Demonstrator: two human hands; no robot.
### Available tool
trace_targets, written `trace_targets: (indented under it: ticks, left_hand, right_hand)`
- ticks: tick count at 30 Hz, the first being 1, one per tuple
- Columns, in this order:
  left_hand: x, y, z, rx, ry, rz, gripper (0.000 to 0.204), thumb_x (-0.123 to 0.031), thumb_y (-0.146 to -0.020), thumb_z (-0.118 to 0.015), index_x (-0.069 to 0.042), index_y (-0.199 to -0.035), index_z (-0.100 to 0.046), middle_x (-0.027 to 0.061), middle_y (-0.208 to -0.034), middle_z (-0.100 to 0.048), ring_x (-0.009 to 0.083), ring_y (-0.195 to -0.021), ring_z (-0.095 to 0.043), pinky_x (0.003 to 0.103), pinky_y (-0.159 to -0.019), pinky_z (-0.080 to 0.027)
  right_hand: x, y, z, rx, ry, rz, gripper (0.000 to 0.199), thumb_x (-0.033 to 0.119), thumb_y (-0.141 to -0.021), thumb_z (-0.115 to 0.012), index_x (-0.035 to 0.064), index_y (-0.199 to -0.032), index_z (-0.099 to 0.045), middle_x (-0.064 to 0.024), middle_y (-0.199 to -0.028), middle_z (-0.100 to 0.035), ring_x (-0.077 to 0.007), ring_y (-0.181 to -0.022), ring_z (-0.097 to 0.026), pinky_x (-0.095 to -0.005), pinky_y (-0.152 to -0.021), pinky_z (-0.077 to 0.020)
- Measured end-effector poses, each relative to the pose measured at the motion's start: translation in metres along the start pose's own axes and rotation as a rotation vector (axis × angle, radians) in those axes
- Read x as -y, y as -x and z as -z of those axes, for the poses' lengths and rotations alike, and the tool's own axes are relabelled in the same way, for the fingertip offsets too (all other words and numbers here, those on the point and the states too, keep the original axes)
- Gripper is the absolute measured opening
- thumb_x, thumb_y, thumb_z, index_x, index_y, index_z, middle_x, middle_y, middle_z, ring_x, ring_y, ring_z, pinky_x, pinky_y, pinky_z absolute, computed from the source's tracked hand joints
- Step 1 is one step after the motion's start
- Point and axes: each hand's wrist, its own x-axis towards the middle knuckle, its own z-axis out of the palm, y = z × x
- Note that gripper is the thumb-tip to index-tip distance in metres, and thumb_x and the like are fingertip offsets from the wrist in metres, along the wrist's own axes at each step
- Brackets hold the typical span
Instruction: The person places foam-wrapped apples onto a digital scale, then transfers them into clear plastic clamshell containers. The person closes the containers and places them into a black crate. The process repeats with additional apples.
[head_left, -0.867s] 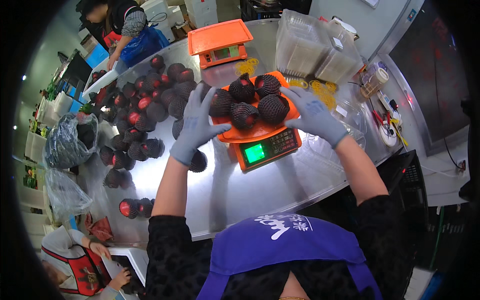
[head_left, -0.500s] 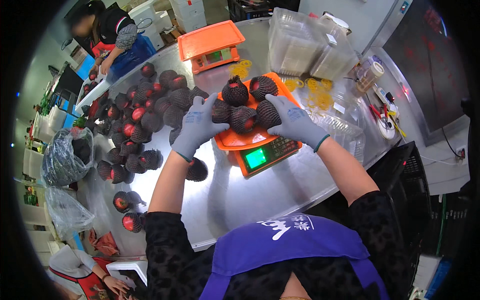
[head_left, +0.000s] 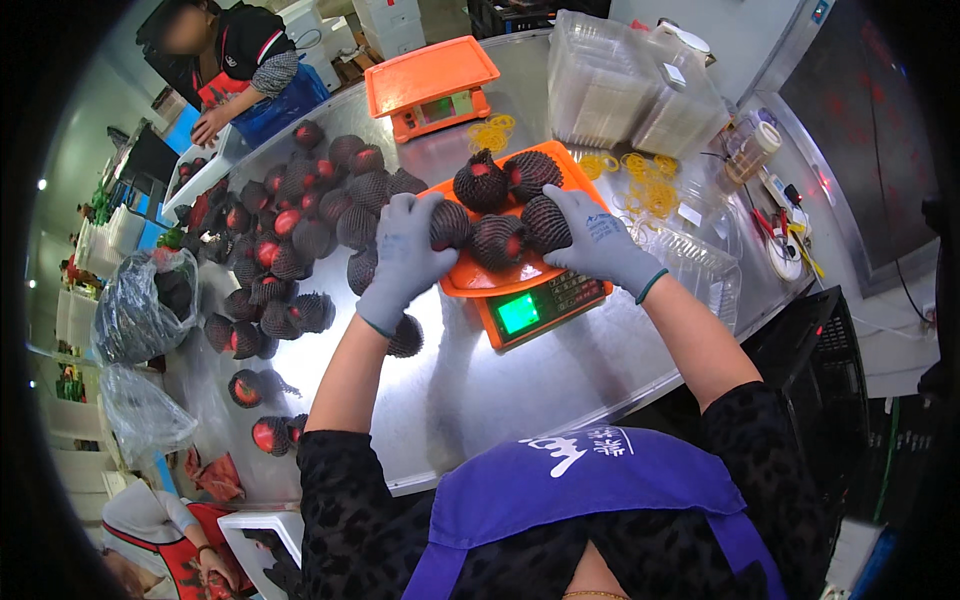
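Several round red fruits in black foam net sleeves, among them a front fruit, sit grouped on the orange pan of a weighing scale. With its grey glove, my left hand curls around the leftmost netted fruit. My right hand, gloved too, grips the rightmost netted fruit, thumb low and fingers over its far side. The fruits rest against one another between my hands. Below the pan, the scale's display glows green.
A heap of netted fruits covers the table's left side. Behind stands a second orange scale. Stacked clear plastic boxes, yellow rubber bands and red-handled pliers lie right. Two people work at white boxes on the left.
The whole view has shifted slightly to the right. Both my hands keep their hold around the fruits on the scale. The person at lower left has moved a hand back from the white box.
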Motion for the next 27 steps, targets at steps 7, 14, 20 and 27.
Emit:
trace_targets:
  ticks: [7,14,20,27]
  left_hand:
    - [-0.031,0.045,0.013,-0.022,-0.081,-0.267,0.069,-0.022,-0.075,-0.084,-0.013,-0.139,-0.060,0.0126,-0.114,-0.055,0.0327,-0.099,-0.056,0.043,-0.084,-0.047]
    - [0.014,0.028,0.000,-0.022,0.099,0.121,0.076,-0.040,-0.075,-0.090,-0.007,-0.137,-0.063,0.0197,-0.122,-0.055,0.0366,-0.113,-0.059,0.044,-0.098,-0.049]
    - [-0.030,0.035,-0.017,-0.034,-0.091,-0.187,0.098,-0.041,-0.064,-0.093,-0.014,-0.148,-0.050,0.0282,-0.154,-0.039,0.0482,-0.129,-0.047,0.056,-0.108,-0.042]
    - [-0.055,0.018,-0.035,-0.040,-0.208,-0.141,0.078,-0.035,-0.060,-0.093,-0.022,-0.133,-0.068,0.0165,-0.144,-0.051,0.0441,-0.127,-0.047,0.054,-0.105,-0.044]
  right_hand:
    - [-0.002,0.005,-0.005,-0.042,-0.013,-0.010,0.095,0.037,-0.077,-0.084,0.0093,-0.154,-0.038,-0.0219,-0.139,-0.054,-0.0396,-0.128,-0.057,-0.0476,-0.106,-0.0485]
    - [-0.006,0.004,-0.015,-0.126,0.007,0.074,0.097,0.036,-0.076,-0.085,0.0073,-0.154,-0.036,-0.0241,-0.145,-0.050,-0.0414,-0.133,-0.053,-0.0471,-0.110,-0.0455]
    - [0.006,0.004,-0.013,-0.089,-0.088,0.005,0.095,0.030,-0.073,-0.085,0.0062,-0.152,-0.037,-0.0250,-0.143,-0.050,-0.0422,-0.132,-0.053,-0.0472,-0.110,-0.0450]
    - [-0.013,0.012,-0.019,-0.243,-0.218,0.004,0.091,0.035,-0.073,-0.083,0.0065,-0.148,-0.041,-0.0246,-0.138,-0.051,-0.0427,-0.129,-0.054,-0.0486,-0.108,-0.0469]
